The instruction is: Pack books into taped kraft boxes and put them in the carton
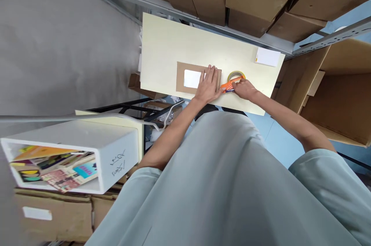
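Left hand point(208, 85) lies flat on the cardboard point(180, 80) on the worktop point(168, 41), fingers outstretched; right hand point(244, 88) has its fingers closed round the tape dispenser point(228, 84) by the cardboard's edge

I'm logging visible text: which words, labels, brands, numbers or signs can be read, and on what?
None reads clearly.
White box: handwritten marks, illegible.
Booklets inside it: print too small and blurred.
Label on the cardboard under the left hand: no legible print.
Tape dispenser: nothing legible.
White sheet on the table: tiny mark, unreadable.
Carton label, lower left: blurred.
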Available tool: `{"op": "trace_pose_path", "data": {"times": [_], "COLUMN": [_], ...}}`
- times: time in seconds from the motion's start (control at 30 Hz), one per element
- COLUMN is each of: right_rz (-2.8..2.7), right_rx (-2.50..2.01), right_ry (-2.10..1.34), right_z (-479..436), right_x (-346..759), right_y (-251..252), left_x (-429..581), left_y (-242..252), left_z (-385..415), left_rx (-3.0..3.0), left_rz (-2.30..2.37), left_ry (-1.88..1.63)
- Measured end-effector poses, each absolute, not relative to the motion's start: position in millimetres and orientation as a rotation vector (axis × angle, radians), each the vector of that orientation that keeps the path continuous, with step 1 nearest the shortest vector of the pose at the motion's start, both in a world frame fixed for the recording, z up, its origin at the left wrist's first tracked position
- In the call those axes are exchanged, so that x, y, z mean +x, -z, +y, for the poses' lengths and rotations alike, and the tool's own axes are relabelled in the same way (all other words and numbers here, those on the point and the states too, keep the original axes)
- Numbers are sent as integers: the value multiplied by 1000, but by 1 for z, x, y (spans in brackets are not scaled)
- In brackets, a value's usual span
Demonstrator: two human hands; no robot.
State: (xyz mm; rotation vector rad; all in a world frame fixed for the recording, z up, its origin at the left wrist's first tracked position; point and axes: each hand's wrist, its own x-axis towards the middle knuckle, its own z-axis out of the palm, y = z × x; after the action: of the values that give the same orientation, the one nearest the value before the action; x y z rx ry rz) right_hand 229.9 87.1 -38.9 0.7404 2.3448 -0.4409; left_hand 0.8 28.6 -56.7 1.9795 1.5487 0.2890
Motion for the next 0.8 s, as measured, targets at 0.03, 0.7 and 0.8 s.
{"op": "trace_pose_path", "data": {"times": [0.03, 0.7, 0.8], "right_rz": [2341, 2141, 2180], "right_rx": [747, 1100, 1136], "right_ry": [455, 527, 455], "right_z": [78, 26, 50], "right_x": [226, 353, 354], "right_y": [40, 17, 13], "left_x": [5, 7, 6], "left_y": [57, 92, 93], "left_z": [26, -4, -5], "left_rx": [1996, 2080, 2115], "left_rz": [1550, 1532, 1491], "left_ry": [-286, -275, -266]}}
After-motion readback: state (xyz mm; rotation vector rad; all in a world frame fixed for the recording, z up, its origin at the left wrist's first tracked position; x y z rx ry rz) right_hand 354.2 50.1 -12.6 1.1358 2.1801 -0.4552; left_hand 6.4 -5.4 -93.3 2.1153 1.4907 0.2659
